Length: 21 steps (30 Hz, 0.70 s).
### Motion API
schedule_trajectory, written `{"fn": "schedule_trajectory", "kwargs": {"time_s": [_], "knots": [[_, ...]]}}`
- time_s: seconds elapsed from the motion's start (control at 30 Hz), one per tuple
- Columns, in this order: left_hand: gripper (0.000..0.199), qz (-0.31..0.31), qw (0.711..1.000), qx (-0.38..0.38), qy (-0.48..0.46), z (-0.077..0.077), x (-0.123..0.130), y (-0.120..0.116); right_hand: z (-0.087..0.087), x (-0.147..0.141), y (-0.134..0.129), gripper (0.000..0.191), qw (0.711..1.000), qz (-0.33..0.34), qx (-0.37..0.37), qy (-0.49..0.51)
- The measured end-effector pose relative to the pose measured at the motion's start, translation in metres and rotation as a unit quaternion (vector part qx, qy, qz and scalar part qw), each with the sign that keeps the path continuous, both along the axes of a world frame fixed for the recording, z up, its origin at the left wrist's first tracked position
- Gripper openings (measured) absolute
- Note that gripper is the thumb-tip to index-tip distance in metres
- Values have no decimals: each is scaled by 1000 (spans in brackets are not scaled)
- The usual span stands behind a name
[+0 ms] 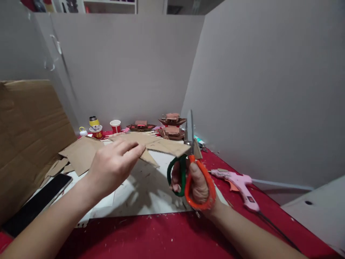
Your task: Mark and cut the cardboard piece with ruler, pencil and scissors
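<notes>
My left hand [113, 167] pinches a flat piece of brown cardboard [168, 146] between thumb and fingers, above the white sheet [145, 194]. In my right hand [198, 183] are scissors [190, 135] with one orange and one green handle loop, their blades pointing up and away. The cardboard's right end reaches the scissors near the pivot, and a small flap of cardboard [197, 150] shows just right of the blades. Whether the blades are parted is hard to tell. More cardboard [83, 153] lies behind my left hand.
A pink glue gun [237, 181] with a cord lies at the right on the red table cover [151, 237]. At the left are a phone [37, 201] and a large cardboard sheet [29, 133]. Small model boats [172, 133], paper cups [115, 126] and thin sticks stand or lie at the back.
</notes>
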State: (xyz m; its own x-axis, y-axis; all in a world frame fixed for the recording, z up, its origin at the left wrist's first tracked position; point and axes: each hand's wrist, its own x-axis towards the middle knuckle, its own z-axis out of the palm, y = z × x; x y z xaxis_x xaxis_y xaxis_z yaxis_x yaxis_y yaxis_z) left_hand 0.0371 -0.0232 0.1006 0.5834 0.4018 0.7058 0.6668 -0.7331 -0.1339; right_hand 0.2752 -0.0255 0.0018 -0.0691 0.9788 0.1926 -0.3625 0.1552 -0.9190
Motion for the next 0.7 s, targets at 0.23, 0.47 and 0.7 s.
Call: {"fn": "schedule_trajectory", "kwargs": {"time_s": [0.23, 0.47, 0.7], "knots": [[49, -69, 984, 143, 87, -28, 7, 12, 24, 5, 2, 40, 995, -29, -41, 85], [66, -18, 984, 57, -168, -32, 18, 12, 31, 12, 12, 33, 988, -96, -3, 120], [25, -119, 652, -532, -527, -23, 34, 6, 21, 14, 9, 26, 990, -109, 76, 52]]}}
